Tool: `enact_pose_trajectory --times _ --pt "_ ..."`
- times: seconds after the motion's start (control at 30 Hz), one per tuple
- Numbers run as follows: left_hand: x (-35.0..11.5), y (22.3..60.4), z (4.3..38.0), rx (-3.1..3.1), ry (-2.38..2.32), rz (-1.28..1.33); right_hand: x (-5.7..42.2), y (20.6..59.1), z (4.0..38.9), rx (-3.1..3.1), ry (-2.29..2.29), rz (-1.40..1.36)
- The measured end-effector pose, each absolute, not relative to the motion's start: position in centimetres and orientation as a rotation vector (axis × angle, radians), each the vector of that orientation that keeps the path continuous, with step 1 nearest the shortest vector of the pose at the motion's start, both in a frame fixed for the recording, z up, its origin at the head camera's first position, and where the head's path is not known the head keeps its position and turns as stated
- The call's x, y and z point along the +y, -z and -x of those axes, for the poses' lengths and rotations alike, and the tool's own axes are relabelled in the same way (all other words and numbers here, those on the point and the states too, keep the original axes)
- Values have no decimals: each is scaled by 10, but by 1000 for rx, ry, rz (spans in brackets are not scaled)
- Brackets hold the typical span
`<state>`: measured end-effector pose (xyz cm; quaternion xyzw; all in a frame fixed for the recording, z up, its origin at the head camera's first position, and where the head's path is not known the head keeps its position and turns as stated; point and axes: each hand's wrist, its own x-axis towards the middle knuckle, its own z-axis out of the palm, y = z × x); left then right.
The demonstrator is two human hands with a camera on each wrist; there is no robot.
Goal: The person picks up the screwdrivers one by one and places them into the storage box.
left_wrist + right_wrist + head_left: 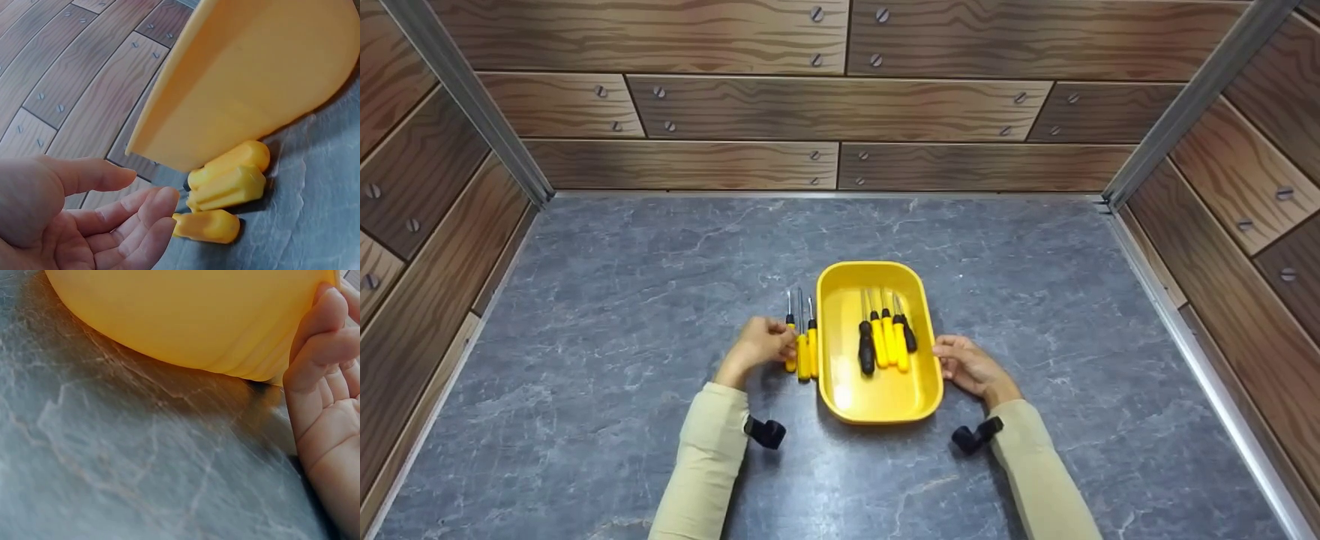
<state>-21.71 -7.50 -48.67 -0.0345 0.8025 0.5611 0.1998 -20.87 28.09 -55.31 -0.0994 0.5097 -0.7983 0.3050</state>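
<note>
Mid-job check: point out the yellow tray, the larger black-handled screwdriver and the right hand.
Yellow tray [840,330], head view: bare inner floor.
Larger black-handled screwdriver [866,345], head view: its handle.
Right hand [973,370], head view: middle of the hand.

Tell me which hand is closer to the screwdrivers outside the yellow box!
Left. The left hand is at the screwdrivers outside the yellow box, over the leftmost one. The right hand is across the box, at its opposite side.

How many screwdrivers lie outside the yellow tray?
3, all left of the yellow tray: leftmost screwdriver partly behind the left hand, middle screwdriver, rightmost screwdriver beside the tray. The hand might hide more.
</note>
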Motion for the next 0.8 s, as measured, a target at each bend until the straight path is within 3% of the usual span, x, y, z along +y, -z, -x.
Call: enact_pose_trajectory --times 0.8 --pt "-83 503 216 2471 -1321 235 280 551 208 1325 2126 266"
